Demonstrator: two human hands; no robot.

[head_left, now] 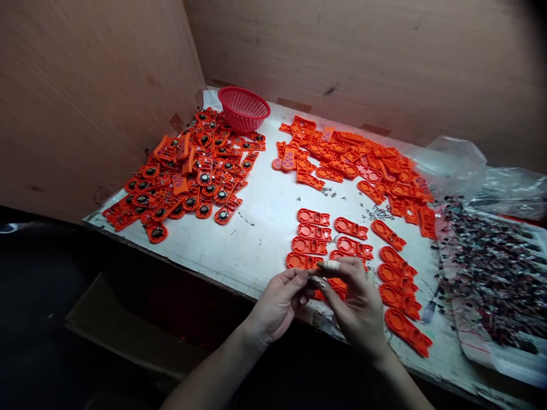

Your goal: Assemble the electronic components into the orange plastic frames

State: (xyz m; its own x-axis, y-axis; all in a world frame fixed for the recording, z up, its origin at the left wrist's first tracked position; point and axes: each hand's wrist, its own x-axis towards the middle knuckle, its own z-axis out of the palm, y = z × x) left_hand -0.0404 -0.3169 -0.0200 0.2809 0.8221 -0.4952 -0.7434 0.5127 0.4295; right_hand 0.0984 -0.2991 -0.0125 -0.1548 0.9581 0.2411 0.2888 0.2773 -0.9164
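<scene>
Both hands meet at the worktop's [256,239] near edge: left hand [280,302] and right hand [359,304], one finger taped, have their grip pinched shut on an orange plastic piece [331,287], mostly hidden. No readable writing anywhere. Red basket [243,108] sits at back.

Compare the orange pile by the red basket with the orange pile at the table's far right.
The left pile lies beside the red basket; its pieces carry dark round inserts. The right pile sits apart from the basket; its pieces show no such inserts, only bare orange plastic. Both are loose heaps of flat orange parts on the white table.
</scene>
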